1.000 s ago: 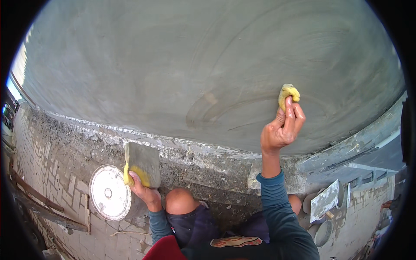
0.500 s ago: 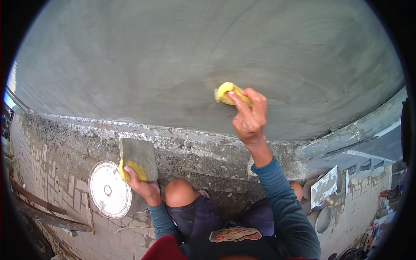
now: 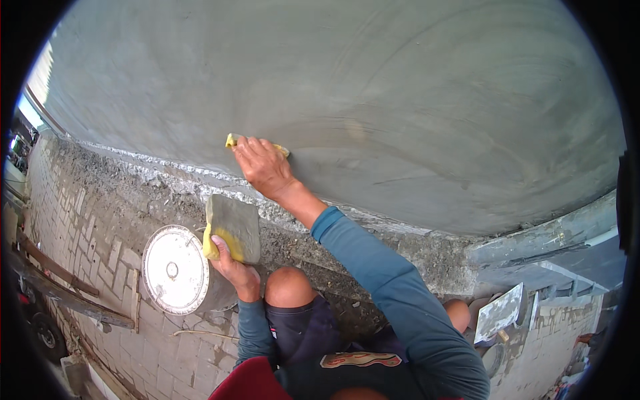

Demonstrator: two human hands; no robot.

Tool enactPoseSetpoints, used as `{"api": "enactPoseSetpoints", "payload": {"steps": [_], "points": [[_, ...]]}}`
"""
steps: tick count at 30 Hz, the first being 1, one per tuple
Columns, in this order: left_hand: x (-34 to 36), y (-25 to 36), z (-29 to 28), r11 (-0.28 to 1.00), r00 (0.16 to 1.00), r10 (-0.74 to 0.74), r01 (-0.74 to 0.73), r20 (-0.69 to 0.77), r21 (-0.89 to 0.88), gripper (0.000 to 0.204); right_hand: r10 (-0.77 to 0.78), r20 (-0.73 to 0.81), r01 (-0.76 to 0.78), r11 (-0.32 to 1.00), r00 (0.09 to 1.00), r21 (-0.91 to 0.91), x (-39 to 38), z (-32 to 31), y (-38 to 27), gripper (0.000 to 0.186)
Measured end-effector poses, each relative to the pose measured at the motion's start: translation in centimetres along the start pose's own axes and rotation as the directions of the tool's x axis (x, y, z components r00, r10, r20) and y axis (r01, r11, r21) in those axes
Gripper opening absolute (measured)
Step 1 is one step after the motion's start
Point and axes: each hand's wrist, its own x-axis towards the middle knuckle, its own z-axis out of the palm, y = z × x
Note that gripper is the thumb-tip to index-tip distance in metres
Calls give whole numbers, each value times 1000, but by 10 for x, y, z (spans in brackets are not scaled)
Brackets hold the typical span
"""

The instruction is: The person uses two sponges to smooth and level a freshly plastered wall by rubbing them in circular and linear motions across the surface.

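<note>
My right hand (image 3: 266,170) is closed on a small yellow sponge (image 3: 232,140), pressed to the smooth grey plastered wall (image 3: 413,87) just above its rough lower edge. Most of that sponge is covered by the fingers. Lower and to the left, my left hand (image 3: 230,265) grips a square sponge block (image 3: 241,223) by its near left side. The block is yellow along the edge and in one corner, with cement grey over the rest of its broad face. It is held tilted, apart from the wall.
A round whitish lid or disc (image 3: 175,270) lies on paving beside my left hand. Rough mortar and dirt (image 3: 320,257) run along the wall's foot. At right is a cement-smeared board (image 3: 499,313) near round containers. Wooden planks (image 3: 73,300) lie at far left.
My right hand has swept the small sponge leftward across the wall. The head view has shifted, and my left hand still grips the sponge block.
</note>
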Motion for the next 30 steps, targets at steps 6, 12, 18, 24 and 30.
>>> {"api": "enactPoseSetpoints", "payload": {"steps": [6,12,18,24,30], "points": [[16,22,2,983,982,179,-181,55,22,47,336,181,-375,886,924,272,-104,-56,-10,41],[71,33,101,866,886,450,-464,115,185,43,586,1,-580,802,810,140,-207,-249,33,45],[-21,-10,245,736,777,602,-630,183,249,43,742,-370,-769,631,558,106,-231,-394,49,31],[-217,-67,261,705,291,277,-709,916,12,36,588,-666,-750,658,459,64,-213,-450,79,26],[-248,-53,202,886,317,-33,-429,948,174,20,377,-791,-631,776,482,-15,-144,-467,130,32]]}}
